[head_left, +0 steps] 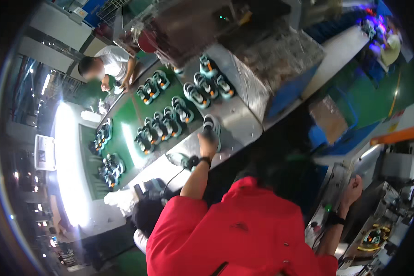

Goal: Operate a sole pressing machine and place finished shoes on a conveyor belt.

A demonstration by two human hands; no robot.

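My left hand (208,144) reaches forward onto the metal tabletop and is closed on the near end of a grey sneaker (211,123) with a pale sole. Its fingers are partly blurred. My right hand (352,190) is out to the right, beside the machinery, with the fingers curled in and nothing visible in them. Beyond the left hand, a row of dark sneakers (157,126) with orange and mint parts stands on a green conveyor belt (132,108). More such sneakers (206,85) stand on the metal surface farther ahead.
A plastic-wrapped machine (276,60) rises beyond the table. At the far left of the belt, a co-worker (115,64) in a white top leans in. A bright lamp (69,165) glows at left. A sneaker in a yellow fixture (375,237) sits at lower right. A brown box (329,119) stands at right.
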